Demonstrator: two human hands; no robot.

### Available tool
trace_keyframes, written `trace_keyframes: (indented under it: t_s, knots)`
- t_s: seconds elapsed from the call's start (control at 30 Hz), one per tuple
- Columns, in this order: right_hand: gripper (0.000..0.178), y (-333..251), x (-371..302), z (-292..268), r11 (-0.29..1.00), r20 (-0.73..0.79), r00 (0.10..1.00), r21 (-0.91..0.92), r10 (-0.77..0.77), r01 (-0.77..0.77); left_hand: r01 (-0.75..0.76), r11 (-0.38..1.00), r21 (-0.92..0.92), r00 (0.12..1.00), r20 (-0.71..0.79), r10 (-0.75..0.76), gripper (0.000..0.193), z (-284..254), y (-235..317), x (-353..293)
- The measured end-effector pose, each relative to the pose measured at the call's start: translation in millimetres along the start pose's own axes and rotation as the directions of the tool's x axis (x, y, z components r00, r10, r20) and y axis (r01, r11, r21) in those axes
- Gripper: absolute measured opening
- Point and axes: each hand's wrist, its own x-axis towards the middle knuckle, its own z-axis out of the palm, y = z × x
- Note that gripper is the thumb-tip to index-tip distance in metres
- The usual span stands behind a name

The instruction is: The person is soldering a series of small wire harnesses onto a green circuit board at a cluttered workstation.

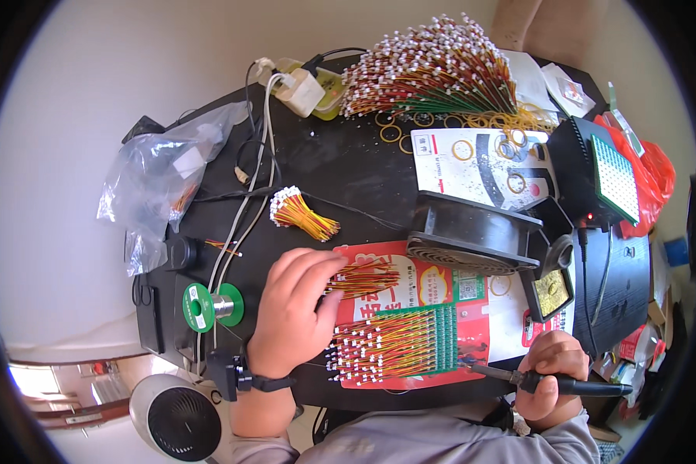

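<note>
My right hand is closed around the dark handle of a soldering iron, its tip pointing left at the edge of a green circuit-board panel. Rows of red and yellow wires with white connectors extend leftward from that panel. My left hand curves beside a loose pile of similar wires, thumb and forefinger apart around its connector ends. Both wire groups lie on a red printed sheet. A dark wristband device sits on my left wrist.
A black fan and soldering-iron stand occupy the right. Solder wire on a green spool stands left, near a banded wire bundle and plastic bag. Behind are a large wire heap, rubber bands and a black box.
</note>
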Motion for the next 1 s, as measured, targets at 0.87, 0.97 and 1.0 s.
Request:
trace_keyframes:
  t_s: [0.87,0.97,1.0]
  knots:
    - [0.032,8.8,-22.4,13.7,0.992,-0.122,0.987,-0.053,0.105,-0.112,0.131,0.99,-0.046,0.984,0.124,-0.125,0.038,-14.5,-17.3,-4.8]
    - [0.032,7.5,-24.9,10.1,0.992,-0.094,0.99,-0.062,0.103,-0.109,0.138,0.989,-0.055,0.986,0.098,-0.132,0.031,-11.1,-19.7,-6.8]
    - [0.032,5.9,-25.1,8.7,0.994,-0.07,0.993,-0.045,0.1,-0.103,0.132,0.989,-0.06,0.988,0.083,-0.127,0.031,-9.5,-20.6,-7.3]
